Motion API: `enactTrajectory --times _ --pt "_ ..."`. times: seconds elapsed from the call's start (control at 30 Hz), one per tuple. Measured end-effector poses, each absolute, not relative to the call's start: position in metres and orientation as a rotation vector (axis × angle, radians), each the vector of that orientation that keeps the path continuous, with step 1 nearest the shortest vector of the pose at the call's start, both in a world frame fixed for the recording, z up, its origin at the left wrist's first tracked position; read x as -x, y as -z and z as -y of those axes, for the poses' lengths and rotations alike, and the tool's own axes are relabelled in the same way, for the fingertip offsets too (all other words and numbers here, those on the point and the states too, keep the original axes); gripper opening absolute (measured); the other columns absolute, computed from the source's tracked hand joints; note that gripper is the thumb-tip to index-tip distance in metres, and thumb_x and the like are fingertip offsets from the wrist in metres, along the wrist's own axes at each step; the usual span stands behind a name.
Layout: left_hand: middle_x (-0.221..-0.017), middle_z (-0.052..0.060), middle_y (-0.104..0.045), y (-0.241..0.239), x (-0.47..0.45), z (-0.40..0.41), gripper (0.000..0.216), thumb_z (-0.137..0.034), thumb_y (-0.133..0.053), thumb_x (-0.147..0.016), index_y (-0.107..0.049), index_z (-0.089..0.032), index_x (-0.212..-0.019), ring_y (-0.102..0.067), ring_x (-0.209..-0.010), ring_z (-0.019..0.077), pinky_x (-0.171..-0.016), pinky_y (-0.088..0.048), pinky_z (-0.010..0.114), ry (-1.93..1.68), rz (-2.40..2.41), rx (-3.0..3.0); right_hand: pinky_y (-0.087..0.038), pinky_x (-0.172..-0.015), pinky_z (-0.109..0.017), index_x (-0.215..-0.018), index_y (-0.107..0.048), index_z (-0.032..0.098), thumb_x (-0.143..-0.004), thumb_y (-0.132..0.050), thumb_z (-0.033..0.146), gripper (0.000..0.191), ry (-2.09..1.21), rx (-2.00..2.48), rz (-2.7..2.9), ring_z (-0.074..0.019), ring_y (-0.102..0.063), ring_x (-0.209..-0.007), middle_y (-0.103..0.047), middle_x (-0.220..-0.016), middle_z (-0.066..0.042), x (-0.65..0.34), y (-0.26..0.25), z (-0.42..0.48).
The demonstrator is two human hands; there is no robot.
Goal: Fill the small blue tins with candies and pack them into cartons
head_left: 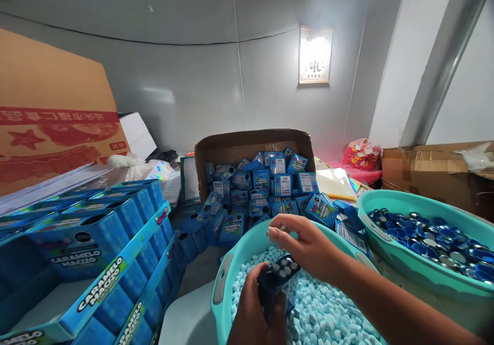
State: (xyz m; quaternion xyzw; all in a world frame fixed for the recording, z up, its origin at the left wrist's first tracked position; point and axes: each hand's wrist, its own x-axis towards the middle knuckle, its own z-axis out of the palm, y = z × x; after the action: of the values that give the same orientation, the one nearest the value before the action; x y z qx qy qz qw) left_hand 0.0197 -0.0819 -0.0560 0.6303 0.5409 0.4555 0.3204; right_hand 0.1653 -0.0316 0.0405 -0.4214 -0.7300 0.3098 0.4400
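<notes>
My left hand [252,304] is wrapped round a small dark blue candy box [269,282], tilted over the basin. Pale candies [286,268] show in the top of the box. Just above it, my right hand [299,238] has its thumb and fingers drawn together. A whitish bit shows by its fingertips, too small to make out. Beneath both hands, the turquoise basin [218,294] holds a heap of light blue candies [328,304]. My left hand hides the lower part of the box.
A cardboard carton [203,155] full of blue candy boxes [262,180] lies open behind the basin, some spilling out. Display trays [101,288] of blue boxes are stacked at left. At right, another turquoise basin [420,252] holds blue and silver lids [436,237].
</notes>
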Motion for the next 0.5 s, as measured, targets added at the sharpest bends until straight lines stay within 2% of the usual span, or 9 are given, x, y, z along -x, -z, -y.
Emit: enactTrajectory --times 0.1,0.27,0.5 --pt "-0.129 0.014 -0.059 0.055 -0.021 0.082 0.043 -0.040 -0.045 -0.087 -0.048 -0.020 -0.126 -0.059 -0.117 0.0288 -0.097 -0.049 0.046 -1.189 -1.491 -1.549 -0.037 -0.063 -0.030 -0.090 -0.068 0.021 -0.091 -0.053 0.047 0.030 -0.512 1.329 1.933 -0.0187 -0.056 -0.071 -0.066 -0.080 -0.006 -0.171 -0.037 0.031" --pt "-0.120 0.013 -0.064 0.045 -0.022 0.087 0.046 -0.045 -0.057 -0.080 -0.057 -0.020 -0.118 -0.064 -0.107 0.0283 -0.092 -0.052 0.039 -1.319 -1.455 -1.393 -0.041 -0.071 -0.032 -0.113 -0.064 0.021 -0.093 -0.045 0.052 0.042 -0.466 1.581 2.010 -0.0225 -0.061 -0.082 -0.069 -0.094 -0.009 -0.171 -0.040 0.036" --pt "-0.111 0.013 -0.067 0.042 -0.018 0.087 0.047 -0.041 -0.062 -0.076 -0.059 -0.018 -0.117 -0.065 -0.105 0.0272 -0.093 -0.051 0.037 -1.431 -1.420 -1.268 -0.042 -0.067 -0.027 -0.112 -0.062 0.022 -0.094 -0.041 0.031 0.029 -0.600 1.463 2.049 -0.0169 -0.060 -0.079 -0.069 -0.092 -0.004 -0.172 -0.045 0.037"
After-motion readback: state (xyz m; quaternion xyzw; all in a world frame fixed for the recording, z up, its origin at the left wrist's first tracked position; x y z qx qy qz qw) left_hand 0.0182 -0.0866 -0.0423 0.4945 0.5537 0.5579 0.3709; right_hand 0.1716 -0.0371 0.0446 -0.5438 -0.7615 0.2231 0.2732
